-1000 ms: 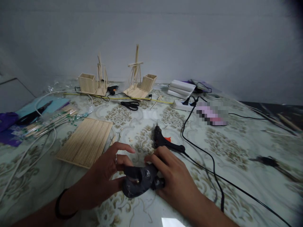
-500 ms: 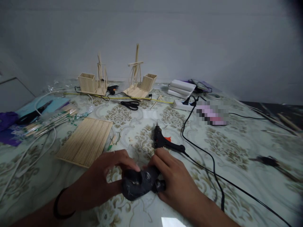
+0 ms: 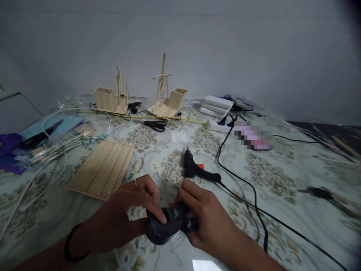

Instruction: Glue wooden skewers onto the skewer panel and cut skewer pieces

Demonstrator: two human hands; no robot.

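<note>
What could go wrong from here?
The glue gun lies just beyond the right hand; if it is hot, its nozzle could burn fingers. A black cord runs beside the right forearm and might snag. The left hand wraps fingers over the black hand tool, so a pinch is possible.

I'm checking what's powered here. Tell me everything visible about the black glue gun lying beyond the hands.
The glue gun is black, apparently plastic, with an orange trigger. It lies on its side on the patterned cloth, nozzle pointing away, handle toward the right. A black cord leaves the handle's end. No hand touches it; the right hand, gripping a dark tool, is nearest.
</note>
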